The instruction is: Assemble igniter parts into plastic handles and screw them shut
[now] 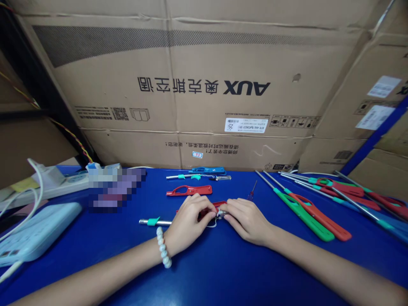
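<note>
My left hand (191, 219), a beaded bracelet on its wrist, is closed, thumb and forefinger pinched at a small whitish part with a thin white wire (212, 225). Facing it, my right hand (250, 219) has its fingers closed round a small silvery part (222, 211); its exact kind is hard to make out. Just behind the fingertips lies a red lighter casing half (222, 204), mostly covered by the hands. A metal lighter tube (164, 222) with a teal collar sticks out left of my left hand. Farther back rests another red casing half (197, 190).
At the back lie a blue lighter casing (207, 171), a metal tube (174, 177) and a pen (221, 178). A small screwdriver (251, 194) is behind my right hand. Several long lighters, including a green one (306, 216), lie right. A power strip (41, 229) stands left; a cardboard box (204, 55) walls the back.
</note>
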A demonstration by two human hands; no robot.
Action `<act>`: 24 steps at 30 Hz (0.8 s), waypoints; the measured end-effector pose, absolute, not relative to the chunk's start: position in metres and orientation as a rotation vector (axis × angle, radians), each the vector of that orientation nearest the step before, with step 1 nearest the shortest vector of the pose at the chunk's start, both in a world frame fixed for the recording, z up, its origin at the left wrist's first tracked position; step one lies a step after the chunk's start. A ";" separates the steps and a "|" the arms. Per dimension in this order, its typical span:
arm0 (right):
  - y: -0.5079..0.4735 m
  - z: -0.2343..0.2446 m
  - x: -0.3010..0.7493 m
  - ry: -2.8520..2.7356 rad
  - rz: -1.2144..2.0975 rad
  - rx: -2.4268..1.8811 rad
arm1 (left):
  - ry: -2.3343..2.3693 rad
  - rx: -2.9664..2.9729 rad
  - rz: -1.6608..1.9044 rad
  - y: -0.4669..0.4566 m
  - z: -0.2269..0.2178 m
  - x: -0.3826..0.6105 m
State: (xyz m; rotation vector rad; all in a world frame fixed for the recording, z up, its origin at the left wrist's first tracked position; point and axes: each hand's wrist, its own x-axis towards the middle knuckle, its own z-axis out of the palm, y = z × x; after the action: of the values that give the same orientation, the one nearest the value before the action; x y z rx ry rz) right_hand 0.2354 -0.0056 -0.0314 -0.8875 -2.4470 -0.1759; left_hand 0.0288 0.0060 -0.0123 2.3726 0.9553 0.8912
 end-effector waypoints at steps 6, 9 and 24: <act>-0.006 -0.029 0.234 -2.469 -0.238 -0.859 | 0.983 2.464 0.881 0.004 -0.013 0.028; -0.007 -0.029 0.233 -2.496 -0.283 -0.841 | 0.982 2.560 0.866 0.003 -0.012 0.028; -0.008 -0.028 0.230 -2.462 -0.154 -0.950 | 1.017 2.676 0.821 0.001 -0.013 0.028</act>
State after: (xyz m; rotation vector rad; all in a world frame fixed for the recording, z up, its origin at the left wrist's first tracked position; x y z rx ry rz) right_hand 0.2303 -0.0084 -0.0285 -0.9498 -2.4618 -0.1540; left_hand 0.0277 0.0013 -0.0126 2.6759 1.0175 0.8207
